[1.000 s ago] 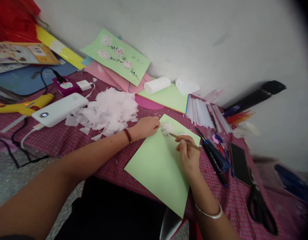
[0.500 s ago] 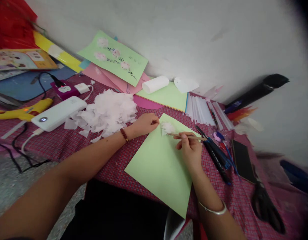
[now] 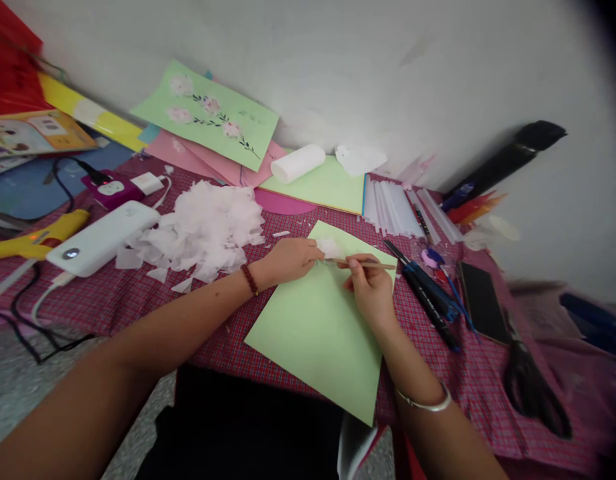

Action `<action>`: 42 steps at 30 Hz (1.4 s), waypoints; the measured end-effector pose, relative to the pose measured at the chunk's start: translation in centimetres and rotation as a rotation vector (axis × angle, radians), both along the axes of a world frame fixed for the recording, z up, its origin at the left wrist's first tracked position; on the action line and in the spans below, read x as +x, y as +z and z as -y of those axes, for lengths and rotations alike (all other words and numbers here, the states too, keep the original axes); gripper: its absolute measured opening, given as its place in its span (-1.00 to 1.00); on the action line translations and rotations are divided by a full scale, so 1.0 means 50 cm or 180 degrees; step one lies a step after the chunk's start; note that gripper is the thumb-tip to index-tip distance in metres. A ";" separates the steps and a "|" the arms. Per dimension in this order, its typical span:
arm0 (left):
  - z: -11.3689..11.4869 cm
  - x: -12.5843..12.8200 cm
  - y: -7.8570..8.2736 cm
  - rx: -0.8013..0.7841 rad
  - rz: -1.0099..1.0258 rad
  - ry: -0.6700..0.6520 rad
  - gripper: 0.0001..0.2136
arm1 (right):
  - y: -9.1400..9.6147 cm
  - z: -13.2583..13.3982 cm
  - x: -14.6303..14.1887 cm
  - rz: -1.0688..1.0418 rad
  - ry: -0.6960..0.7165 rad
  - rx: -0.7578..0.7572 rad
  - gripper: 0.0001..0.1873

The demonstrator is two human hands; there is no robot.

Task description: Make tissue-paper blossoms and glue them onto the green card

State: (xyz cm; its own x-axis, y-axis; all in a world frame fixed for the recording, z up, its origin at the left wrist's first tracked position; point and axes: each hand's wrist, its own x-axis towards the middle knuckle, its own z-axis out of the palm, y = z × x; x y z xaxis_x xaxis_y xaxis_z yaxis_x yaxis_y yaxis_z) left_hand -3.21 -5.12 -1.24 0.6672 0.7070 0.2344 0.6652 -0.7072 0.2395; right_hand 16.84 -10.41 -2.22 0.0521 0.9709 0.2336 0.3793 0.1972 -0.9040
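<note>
Clamping the stick [image 3: 382, 266], the right hand [image 3: 373, 290] works beside the white tuft [image 3: 330, 248] on the sheet [image 3: 318, 340], where too hard a jab could tear it; the left hand's [image 3: 291, 259] grip I cannot tell.

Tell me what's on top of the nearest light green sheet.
On the light green sheet, a white paper clump sits near the far end, beside the left hand. The right hand holds a slender brown tool there. What they cover cannot be seen.
</note>
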 end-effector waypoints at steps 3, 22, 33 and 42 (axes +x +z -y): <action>-0.004 0.007 0.001 -0.0054 -0.0025 0.0205 -0.69 | -0.001 -0.001 0.000 -0.0008 0.0009 -0.0011 -0.75; -0.086 0.044 0.042 -0.0739 0.0005 -0.0447 -0.79 | -0.005 -0.003 0.001 0.0102 0.0076 0.0102 -0.74; -0.107 0.047 0.014 -0.0799 0.0284 -0.0424 -0.77 | 0.031 0.010 0.017 -0.0461 -0.0397 0.0299 -0.77; -0.118 0.044 0.021 -0.1301 0.0510 -0.0389 -0.74 | 0.016 0.001 -0.007 0.0104 0.0122 0.0206 -0.80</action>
